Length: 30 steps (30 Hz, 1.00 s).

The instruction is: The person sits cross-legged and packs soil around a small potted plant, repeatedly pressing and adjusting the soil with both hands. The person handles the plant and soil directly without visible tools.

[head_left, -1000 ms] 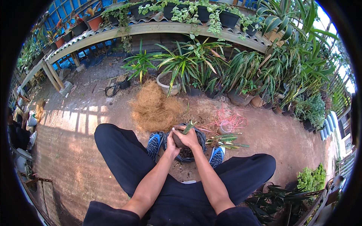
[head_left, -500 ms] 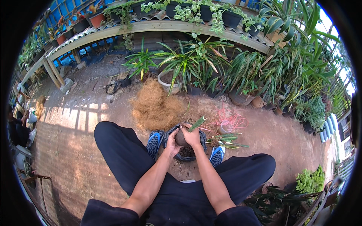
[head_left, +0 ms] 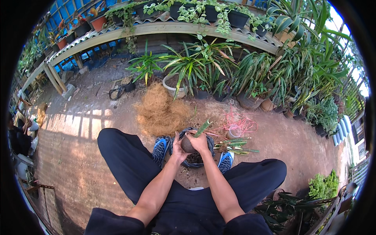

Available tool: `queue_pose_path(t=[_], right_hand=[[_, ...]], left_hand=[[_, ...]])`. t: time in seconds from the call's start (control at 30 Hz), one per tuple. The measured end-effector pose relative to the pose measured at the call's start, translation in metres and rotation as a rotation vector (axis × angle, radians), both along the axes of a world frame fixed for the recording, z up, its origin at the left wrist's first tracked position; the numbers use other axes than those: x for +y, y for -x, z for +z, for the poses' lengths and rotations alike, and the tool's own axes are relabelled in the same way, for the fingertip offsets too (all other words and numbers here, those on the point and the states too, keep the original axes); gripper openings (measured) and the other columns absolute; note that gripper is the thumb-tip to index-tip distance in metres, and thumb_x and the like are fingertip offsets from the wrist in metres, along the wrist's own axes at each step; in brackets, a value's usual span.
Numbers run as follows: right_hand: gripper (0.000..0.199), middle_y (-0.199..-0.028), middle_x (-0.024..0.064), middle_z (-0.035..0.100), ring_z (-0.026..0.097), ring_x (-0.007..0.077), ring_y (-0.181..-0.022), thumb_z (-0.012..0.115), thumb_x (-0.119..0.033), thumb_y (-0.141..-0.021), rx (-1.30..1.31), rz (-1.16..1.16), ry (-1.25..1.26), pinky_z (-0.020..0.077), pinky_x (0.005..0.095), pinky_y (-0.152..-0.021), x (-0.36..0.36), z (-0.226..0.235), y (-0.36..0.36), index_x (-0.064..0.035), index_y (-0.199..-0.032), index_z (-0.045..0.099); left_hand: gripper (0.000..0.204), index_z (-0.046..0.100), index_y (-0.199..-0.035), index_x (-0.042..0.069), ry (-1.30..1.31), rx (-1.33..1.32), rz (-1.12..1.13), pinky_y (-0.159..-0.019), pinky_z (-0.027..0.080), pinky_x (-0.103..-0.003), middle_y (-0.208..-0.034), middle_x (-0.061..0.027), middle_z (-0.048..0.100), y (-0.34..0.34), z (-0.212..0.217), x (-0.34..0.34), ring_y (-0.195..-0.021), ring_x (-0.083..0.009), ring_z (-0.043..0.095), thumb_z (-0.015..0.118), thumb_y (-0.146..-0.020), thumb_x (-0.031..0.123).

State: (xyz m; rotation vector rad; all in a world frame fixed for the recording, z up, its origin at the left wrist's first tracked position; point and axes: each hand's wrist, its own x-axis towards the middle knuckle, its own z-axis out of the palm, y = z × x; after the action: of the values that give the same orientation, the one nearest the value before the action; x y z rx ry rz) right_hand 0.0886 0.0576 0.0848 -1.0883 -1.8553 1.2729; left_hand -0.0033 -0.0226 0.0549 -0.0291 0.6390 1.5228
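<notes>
Between my hands is a round dark brown ball of soil (head_left: 188, 146), with a thick green stem cutting (head_left: 202, 128) rising from its top and leaning right. My left hand (head_left: 179, 148) cups the ball's left side, its fingers pointing up and away from me. My right hand (head_left: 199, 142) wraps the right side, its fingers over the top near the stem's base. Beneath both hands stands a black plastic bag (head_left: 211, 147) with loose dark soil (head_left: 194, 158) in it, between my shoes. The ball's underside and some right fingertips are hidden.
A heap of brown fibre (head_left: 160, 111) lies ahead on the left. To the right are cut green stems (head_left: 237, 148), a clear plastic cup (head_left: 234, 131) and tangled pink string (head_left: 244, 121). Potted plants (head_left: 188, 62) line the far side below a wooden shelf (head_left: 164, 27).
My left fingers have shifted up and away from the ball's face, exposing more of it. The ball and stem have turned slightly, the stem tip moving a little left.
</notes>
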Motion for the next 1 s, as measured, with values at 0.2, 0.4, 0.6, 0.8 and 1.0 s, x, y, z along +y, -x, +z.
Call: queue_pose_path(t=[0.2,0.4,0.6,0.8,1.0], right_hand=[[0.031,-0.102,0.0155,0.071,0.068,0.0248,-0.097,0.066,-0.020,-0.082,-0.086,0.168,-0.090,0.0500,0.0333,-0.088,-0.001,-0.010,0.001,0.0041,-0.102,0.069],[0.039,-0.122,0.0157,0.064,0.062,0.0247,-0.111,0.065,-0.019,-0.083,-0.120,0.342,0.041,0.0461,0.0344,-0.096,0.004,-0.005,-0.007,0.0024,-0.115,0.065],[0.034,-0.108,0.0165,0.070,0.066,0.0301,-0.104,0.067,-0.020,-0.081,0.027,0.203,-0.114,0.0482,0.0381,-0.093,0.002,-0.017,-0.012,0.0031,-0.106,0.069],[0.029,-0.108,0.0129,0.070,0.065,0.0226,-0.105,0.066,-0.014,-0.082,0.078,0.164,0.005,0.0467,0.0341,-0.095,0.005,-0.031,-0.015,0.0011,-0.106,0.070],[0.033,-0.100,0.0127,0.071,0.067,0.0209,-0.094,0.068,-0.020,-0.079,0.070,0.179,0.047,0.0495,0.0336,-0.088,0.012,-0.021,-0.019,0.0015,-0.104,0.069]], left_hand=[[0.035,0.064,-0.112,0.024,0.169,0.130,0.026,-0.086,0.051,-0.048,-0.114,-0.0022,0.065,-0.003,-0.010,0.006,-0.100,-0.0231,0.065,0.062,-0.087,0.048],[0.034,0.065,-0.109,0.021,0.191,0.080,-0.035,-0.084,0.052,-0.046,-0.108,-0.0026,0.068,0.005,-0.018,0.008,-0.098,-0.0225,0.065,0.066,-0.085,0.045],[0.034,0.065,-0.111,0.019,0.132,0.061,-0.051,-0.086,0.052,-0.049,-0.110,-0.0047,0.067,0.005,-0.027,0.011,-0.099,-0.0233,0.066,0.069,-0.086,0.041],[0.044,0.062,-0.116,0.019,0.137,0.144,-0.032,-0.087,0.051,-0.056,-0.116,-0.0070,0.065,0.001,-0.022,0.008,-0.102,-0.0286,0.065,0.059,-0.089,0.053],[0.053,0.059,-0.122,0.015,0.100,0.063,-0.104,-0.088,0.052,-0.061,-0.122,-0.0137,0.062,0.002,0.002,0.002,-0.109,-0.0322,0.064,0.057,-0.089,0.057]])
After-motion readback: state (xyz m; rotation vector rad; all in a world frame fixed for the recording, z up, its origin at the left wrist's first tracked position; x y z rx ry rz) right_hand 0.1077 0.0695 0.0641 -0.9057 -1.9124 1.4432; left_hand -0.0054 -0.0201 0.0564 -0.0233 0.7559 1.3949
